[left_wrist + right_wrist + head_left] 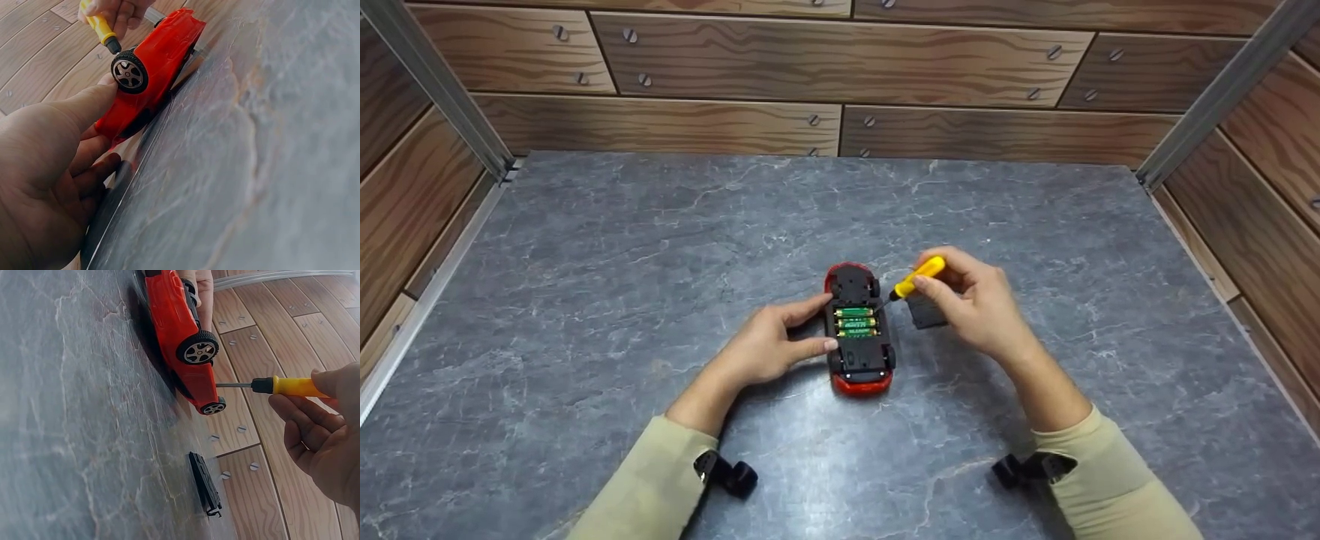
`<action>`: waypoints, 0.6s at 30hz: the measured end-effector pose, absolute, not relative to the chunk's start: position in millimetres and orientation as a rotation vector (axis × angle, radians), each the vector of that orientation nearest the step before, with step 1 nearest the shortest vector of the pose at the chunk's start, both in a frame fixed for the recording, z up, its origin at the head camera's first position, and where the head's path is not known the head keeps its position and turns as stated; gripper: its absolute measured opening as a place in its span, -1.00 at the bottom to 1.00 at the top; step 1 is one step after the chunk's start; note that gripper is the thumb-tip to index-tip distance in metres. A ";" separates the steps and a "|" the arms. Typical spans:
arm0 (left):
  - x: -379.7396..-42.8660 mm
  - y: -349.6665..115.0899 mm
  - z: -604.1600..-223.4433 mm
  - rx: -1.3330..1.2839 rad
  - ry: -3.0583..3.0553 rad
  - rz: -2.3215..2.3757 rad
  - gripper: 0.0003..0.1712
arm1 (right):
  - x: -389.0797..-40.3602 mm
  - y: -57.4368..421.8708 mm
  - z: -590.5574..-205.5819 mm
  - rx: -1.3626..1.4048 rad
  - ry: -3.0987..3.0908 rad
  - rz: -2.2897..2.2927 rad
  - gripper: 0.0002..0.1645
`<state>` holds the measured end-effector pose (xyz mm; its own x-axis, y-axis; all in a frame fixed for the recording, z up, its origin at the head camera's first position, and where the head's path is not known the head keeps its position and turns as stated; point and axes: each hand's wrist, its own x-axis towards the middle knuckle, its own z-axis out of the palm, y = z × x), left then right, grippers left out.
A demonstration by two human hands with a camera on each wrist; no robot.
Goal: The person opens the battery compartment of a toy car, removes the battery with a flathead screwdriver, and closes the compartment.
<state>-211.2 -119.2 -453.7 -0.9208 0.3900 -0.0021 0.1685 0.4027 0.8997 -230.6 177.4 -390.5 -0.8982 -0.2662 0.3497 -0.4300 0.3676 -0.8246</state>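
A red toy car (pixel 861 361) lies upside down on the tabletop, its black underside up and its battery compartment uncovered. Several green batteries (pixel 856 323) sit side by side in it. My left hand (pixel 765 346) holds the car by its left side, the thumb against a wheel (pixel 129 74) in the left wrist view. In my right hand (pixel 986 311) is a yellow screwdriver (pixel 919 277), gripped by its handle. The metal shaft (pixel 233 385) points into the right edge of the battery compartment; the tip itself is hidden in the right wrist view.
A black battery cover (pixel 205 484) lies on the table just right of the car, partly under my right hand in the head view. The grey marbled tabletop (pixel 660 240) is bounded by wood-patterned panels (pixel 840 64) at the back and sides.
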 end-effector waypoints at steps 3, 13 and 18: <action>-211.4 -118.8 -453.4 0.498 2.445 1.533 -0.13 | -231.3 178.1 -391.5 0.617 -2.453 1.612 -0.86; -210.2 -119.3 -453.1 0.498 2.447 1.529 -0.12 | -231.4 183.7 -397.2 0.589 -2.362 1.762 -0.84; -209.9 -119.8 -452.5 0.495 2.456 1.521 -0.13 | -232.9 187.5 -402.1 0.573 -2.294 1.874 -0.78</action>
